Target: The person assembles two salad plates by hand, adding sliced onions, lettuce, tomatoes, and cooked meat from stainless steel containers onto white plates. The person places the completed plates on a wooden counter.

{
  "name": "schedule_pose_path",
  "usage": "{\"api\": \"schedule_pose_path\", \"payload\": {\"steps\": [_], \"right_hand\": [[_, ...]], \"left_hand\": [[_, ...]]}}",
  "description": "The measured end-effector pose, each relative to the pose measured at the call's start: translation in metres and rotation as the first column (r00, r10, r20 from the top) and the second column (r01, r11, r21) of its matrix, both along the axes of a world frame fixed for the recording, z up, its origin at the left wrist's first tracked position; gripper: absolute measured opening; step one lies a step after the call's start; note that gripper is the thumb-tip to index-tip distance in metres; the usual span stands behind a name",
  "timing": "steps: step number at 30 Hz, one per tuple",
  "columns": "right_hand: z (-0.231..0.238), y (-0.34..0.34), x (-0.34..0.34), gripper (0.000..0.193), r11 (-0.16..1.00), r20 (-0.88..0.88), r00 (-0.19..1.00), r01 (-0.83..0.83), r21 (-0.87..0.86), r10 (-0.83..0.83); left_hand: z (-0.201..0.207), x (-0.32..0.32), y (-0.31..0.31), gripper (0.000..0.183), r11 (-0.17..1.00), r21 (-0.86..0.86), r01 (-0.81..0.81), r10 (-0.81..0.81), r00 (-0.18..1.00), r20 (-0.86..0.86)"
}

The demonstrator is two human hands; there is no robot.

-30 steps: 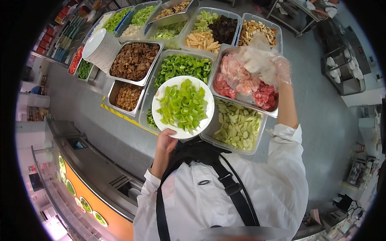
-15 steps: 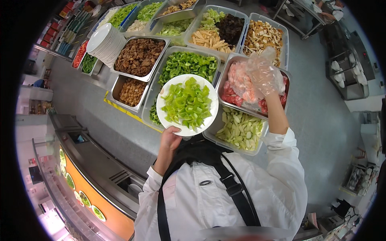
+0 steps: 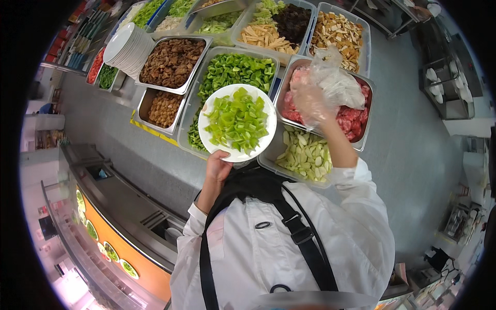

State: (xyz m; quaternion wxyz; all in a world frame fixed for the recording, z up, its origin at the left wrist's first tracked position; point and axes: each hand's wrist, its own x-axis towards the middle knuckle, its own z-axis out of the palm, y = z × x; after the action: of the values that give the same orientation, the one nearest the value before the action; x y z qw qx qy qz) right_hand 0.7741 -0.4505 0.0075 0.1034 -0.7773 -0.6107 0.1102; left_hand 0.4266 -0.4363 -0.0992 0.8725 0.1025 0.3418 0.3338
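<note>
My left hand (image 3: 219, 164) grips the near rim of a white plate (image 3: 265, 141), which is heaped with cut light-green peppers (image 3: 238, 120). My right hand (image 3: 314, 106) wears a clear plastic glove and is over the left part of a steel pan of sliced raw meat (image 3: 352, 120). Motion smears its fingers, so I cannot tell whether they hold any meat. Crumpled clear plastic (image 3: 338, 85) lies over the meat just beyond that hand. Below the pan sits a tub of sliced pale-green vegetable (image 3: 305, 155).
Beyond the plate is a tub of chopped green peppers (image 3: 237, 72). Pans of browned meat (image 3: 172, 62) and smaller brown pieces (image 3: 165, 109) stand left, near stacked white plates (image 3: 129, 54). A tub of brown-edged tofu pieces (image 3: 338, 36) is at the back. A steel counter (image 3: 124, 196) runs lower left.
My right hand has moved left and slightly nearer over the meat pan, exposing red meat on the right. The clear plastic has shifted. My left hand still holds the plate.
</note>
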Motion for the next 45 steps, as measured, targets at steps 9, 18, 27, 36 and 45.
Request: {"api": "schedule_pose_path", "payload": {"steps": [9,18,27,36,45], "right_hand": [[-0.011,0.006,-0.014,0.027,0.960,0.032,0.990,-0.126,-0.249,0.138],[0.123,-0.063,-0.025,0.041,0.767,-0.417,0.906,0.218,0.604,0.071],[-0.004,0.016,-0.017,0.031,0.846,0.149,0.989,0.066,-0.528,0.015],[-0.048,0.035,-0.014,0.037,0.871,0.100,0.995,0.073,-0.485,-0.028],[-0.036,-0.005,0.040,0.042,0.963,-0.194,0.976,-0.147,-0.226,0.103]], "left_hand": [[0.000,0.000,-0.003,0.067,1.000,0.014,-0.020,0.020,1.000,-0.017],[-0.006,-0.007,-0.004,0.062,1.000,0.008,-0.025,0.024,0.999,0.033],[0.002,-0.004,-0.003,0.059,0.999,-0.038,-0.031,0.032,0.999,0.018],[0.004,-0.008,-0.013,0.058,1.000,0.002,-0.019,0.019,0.999,-0.040],[0.004,-0.008,-0.012,0.058,0.998,0.037,-0.050,0.050,0.999,0.001]]}}
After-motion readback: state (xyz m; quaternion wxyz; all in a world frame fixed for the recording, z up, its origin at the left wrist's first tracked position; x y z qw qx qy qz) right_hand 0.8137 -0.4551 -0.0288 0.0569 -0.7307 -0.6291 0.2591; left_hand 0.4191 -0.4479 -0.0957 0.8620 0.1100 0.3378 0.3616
